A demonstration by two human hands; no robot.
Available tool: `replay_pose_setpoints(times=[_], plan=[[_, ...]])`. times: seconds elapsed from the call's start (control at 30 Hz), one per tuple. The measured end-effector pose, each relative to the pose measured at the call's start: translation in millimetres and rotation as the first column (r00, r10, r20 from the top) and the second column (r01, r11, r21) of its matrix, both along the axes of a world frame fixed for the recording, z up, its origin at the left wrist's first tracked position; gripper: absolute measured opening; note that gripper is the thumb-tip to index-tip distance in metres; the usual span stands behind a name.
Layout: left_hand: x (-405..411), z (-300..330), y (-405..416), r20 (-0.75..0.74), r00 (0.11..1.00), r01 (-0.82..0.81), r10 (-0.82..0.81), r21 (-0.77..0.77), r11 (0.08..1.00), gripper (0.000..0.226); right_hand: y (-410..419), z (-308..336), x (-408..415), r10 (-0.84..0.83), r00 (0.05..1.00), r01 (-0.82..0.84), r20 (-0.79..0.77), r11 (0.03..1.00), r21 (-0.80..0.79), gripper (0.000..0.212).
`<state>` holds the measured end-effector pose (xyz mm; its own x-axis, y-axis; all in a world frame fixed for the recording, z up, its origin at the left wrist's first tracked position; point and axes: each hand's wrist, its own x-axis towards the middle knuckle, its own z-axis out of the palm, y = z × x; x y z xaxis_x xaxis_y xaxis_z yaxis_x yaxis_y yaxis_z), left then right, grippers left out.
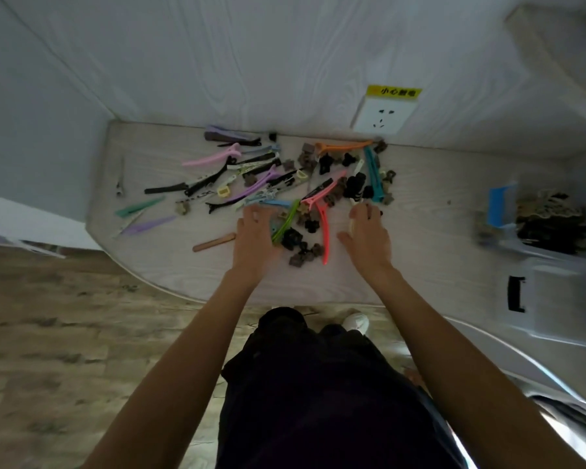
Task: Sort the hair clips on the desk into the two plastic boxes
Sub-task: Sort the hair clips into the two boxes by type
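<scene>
The pale wood-grain surface (420, 238) spreads from 9 o'clock to 3 o'clock, backed by a white wall carrying a socket (381, 118) with a yellow label at 1 o'clock. At 3 o'clock stands a clear plastic box (535, 225), blurred, already holding a heap of small dark and tan clips. Just below it, toward 4 o'clock, lies a second clear plastic box (562, 299); what it holds cannot be made out. The pile of hair clips (285, 184) sprawls across the middle toward 11 o'clock: long slim ones in pink, purple, teal, orange and black, mixed with small brown and black claw clips. The left hand (254, 238) rests on the pile's near edge, fingers loosely spread over a green clip (286, 220), gripping nothing clearly. The right hand (367, 231) reaches at 1 o'clock of the left, its fingers curled round a small pale clip (352, 226).
</scene>
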<state>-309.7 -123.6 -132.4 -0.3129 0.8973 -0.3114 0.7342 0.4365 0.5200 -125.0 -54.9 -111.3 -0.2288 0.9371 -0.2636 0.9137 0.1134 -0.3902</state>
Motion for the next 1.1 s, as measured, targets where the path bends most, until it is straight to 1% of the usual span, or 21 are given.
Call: replay_pose_setpoints(times=[0.07, 0.13, 0.2, 0.23, 0.27, 0.33, 0.37, 0.47, 0.57, 0.67, 0.8, 0.9, 0.97, 1.0, 1.03, 1.1], plan=[[-3, 2, -1, 0.053, 0.998, -0.033, 0.031, 0.037, 0.999, 0.074, -1, 2, -3, -0.042, 0.999, 0.042, -0.026, 0.999, 0.012, 0.035], [-6, 6, -5, 0.082, 0.996, -0.047, 0.041, 0.072, 0.996, 0.079, -3, 5, -2, -0.088, 0.992, 0.091, -0.091, 0.996, 0.027, 0.040], [-11, 11, -15, 0.105, 0.993, -0.061, 0.051, 0.097, 0.993, 0.080, -6, 10, -3, -0.126, 0.974, 0.129, -0.188, 0.992, 0.003, 0.047], [-14, 12, -21, 0.113, 0.992, -0.068, 0.056, 0.102, 0.992, 0.079, -8, 11, -5, -0.139, 0.966, 0.136, -0.219, 0.990, -0.028, 0.046], [-17, 14, -27, 0.117, 0.991, -0.073, 0.062, 0.097, 0.993, 0.077, -9, 12, -8, -0.143, 0.965, 0.132, -0.220, 0.989, -0.062, 0.043], [-21, 14, -39, 0.109, 0.992, -0.078, 0.070, 0.071, 0.994, 0.073, -11, 8, -18, -0.121, 0.978, 0.105, -0.169, 0.990, -0.096, 0.027], [-23, 14, -42, 0.104, 0.993, -0.068, 0.061, 0.067, 0.995, 0.071, -10, 5, -23, -0.121, 0.981, 0.104, -0.155, 0.988, -0.113, 0.024], [-27, 13, -49, 0.096, 0.994, -0.053, 0.047, 0.060, 0.997, 0.066, -9, -6, -35, -0.111, 0.986, 0.088, -0.126, 0.981, -0.173, 0.027], [-27, 12, -52, 0.057, 0.995, -0.080, 0.078, 0.035, 0.996, 0.064, -5, -10, -32, -0.087, 0.994, 0.074, -0.072, 0.981, -0.177, 0.027], [-30, 12, -53, -0.001, 0.996, -0.093, 0.093, 0.008, 0.996, 0.060, 0, -5, -20, -0.071, 0.995, 0.060, -0.065, 0.986, -0.154, 0.029], [-35, 14, -49, -0.023, 0.997, -0.069, 0.070, 0.048, 0.996, 0.053, 3, 8, -11, 0.037, 0.997, -0.039, -0.068, 0.998, -0.040, 0.014], [-40, 18, -51, -0.029, 0.996, -0.080, 0.085, 0.136, 0.987, 0.046, 1, 21, -24, 0.121, 0.976, -0.135, -0.181, 0.989, -0.068, 0.010], [-49, 20, -60, -0.030, 0.990, -0.128, 0.138, 0.223, 0.967, 0.043, -1, 26, -40, 0.247, 0.940, -0.278, -0.236, 0.954, -0.111, 0.008], [-55, 20, -66, -0.030, 0.987, -0.148, 0.160, 0.249, 0.957, 0.042, -1, 28, -49, 0.324, 0.916, -0.358, -0.238, 0.926, -0.117, 0.012], [-62, 20, -72, -0.034, 0.982, -0.171, 0.184, 0.248, 0.954, 0.041, -1, 28, -60, 0.400, 0.888, -0.432, -0.227, 0.895, -0.115, 0.016], [-76, 15, -76, -0.057, 0.975, -0.203, 0.217, 0.184, 0.962, 0.039, 3, 25, -78, 0.513, 0.838, -0.533, -0.185, 0.842, -0.080, 0.018]])
